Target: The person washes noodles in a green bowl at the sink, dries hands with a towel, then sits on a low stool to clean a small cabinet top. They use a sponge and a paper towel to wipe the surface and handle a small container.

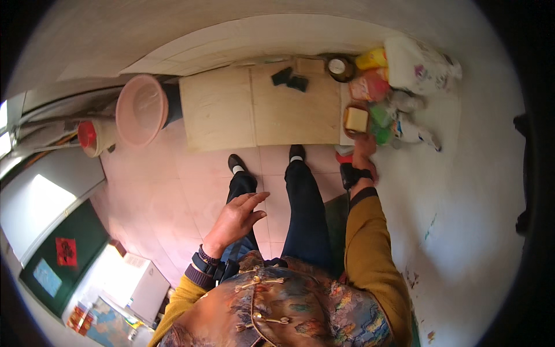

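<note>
While the left hand (237, 217) hangs open, the right hand (364, 153) reaches.
Its fingers near the bowl (356, 120) at the worktop's (260, 110) right edge; grip unclear.

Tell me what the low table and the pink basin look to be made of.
Low table: likely unfinished plywood, pale and matte with faint grain and a seam between panels. Pink basin: probably plastic, given its even colour, thin rim and soft sheen.

Brown bowl (356, 120) with pale block, low table's right edge.
</note>
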`<action>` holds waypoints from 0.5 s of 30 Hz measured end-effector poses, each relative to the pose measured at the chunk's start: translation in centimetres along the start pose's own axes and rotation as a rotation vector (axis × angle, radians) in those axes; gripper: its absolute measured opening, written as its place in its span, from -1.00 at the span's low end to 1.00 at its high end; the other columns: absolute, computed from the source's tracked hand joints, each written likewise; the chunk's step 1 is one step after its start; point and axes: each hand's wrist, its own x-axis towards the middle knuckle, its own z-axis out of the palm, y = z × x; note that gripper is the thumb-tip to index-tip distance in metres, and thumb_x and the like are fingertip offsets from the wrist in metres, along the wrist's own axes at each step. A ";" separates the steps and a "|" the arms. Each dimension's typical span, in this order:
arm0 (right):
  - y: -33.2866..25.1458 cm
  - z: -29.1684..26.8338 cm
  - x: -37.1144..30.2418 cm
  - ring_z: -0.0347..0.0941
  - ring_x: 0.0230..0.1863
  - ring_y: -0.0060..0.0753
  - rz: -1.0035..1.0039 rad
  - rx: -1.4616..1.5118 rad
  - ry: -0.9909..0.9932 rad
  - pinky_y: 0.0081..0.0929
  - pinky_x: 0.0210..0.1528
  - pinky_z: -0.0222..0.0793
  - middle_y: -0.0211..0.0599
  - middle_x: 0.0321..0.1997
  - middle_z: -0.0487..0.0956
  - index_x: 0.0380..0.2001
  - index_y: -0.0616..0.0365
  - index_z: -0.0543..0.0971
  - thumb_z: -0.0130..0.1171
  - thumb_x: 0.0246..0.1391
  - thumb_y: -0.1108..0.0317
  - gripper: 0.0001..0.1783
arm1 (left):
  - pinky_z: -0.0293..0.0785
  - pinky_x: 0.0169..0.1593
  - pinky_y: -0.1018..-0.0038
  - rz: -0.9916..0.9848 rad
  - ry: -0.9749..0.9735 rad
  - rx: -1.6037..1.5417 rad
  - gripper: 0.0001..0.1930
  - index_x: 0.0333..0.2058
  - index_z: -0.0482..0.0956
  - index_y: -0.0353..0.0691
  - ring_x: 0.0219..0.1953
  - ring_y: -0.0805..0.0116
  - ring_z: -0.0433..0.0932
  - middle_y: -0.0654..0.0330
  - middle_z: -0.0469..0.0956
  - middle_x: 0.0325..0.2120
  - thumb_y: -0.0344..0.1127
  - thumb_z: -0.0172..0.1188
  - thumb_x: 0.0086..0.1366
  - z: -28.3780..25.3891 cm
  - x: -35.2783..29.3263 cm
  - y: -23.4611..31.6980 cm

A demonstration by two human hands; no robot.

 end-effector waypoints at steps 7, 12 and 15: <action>-0.9 -1.9 0.8 0.61 -0.45 -0.22 0.406 0.394 -0.297 -0.34 -0.44 0.50 -0.11 -0.38 0.66 -0.30 0.30 0.58 0.20 0.09 0.36 -0.80 | 0.51 -0.15 0.22 0.075 0.073 0.024 -0.52 0.16 0.49 -0.17 -0.22 -0.03 0.55 -0.01 0.55 -0.20 -0.41 0.29 0.25 -1.0 -1.4 -0.2; -4.3 -5.2 -1.0 0.57 -0.50 -0.34 0.503 0.521 -0.511 -0.51 -0.49 0.45 -0.16 -0.41 0.63 -0.30 0.27 0.57 0.11 0.22 0.34 -0.81 | 0.50 -0.14 0.22 0.160 0.124 0.020 -0.52 0.16 0.48 -0.17 -0.22 -0.02 0.53 0.01 0.54 -0.24 -0.35 0.30 0.25 -2.2 -3.0 -1.5; -8.6 -7.2 -3.9 0.59 -0.43 -0.40 0.365 0.747 -0.741 -0.50 -0.47 0.48 -0.21 -0.37 0.66 -0.24 0.25 0.57 0.15 0.24 0.35 -0.83 | 0.50 -0.15 0.21 0.213 0.184 -0.021 -0.53 0.15 0.49 -0.17 -0.23 -0.01 0.53 0.01 0.55 -0.22 -0.36 0.30 0.25 -3.7 -4.7 -2.2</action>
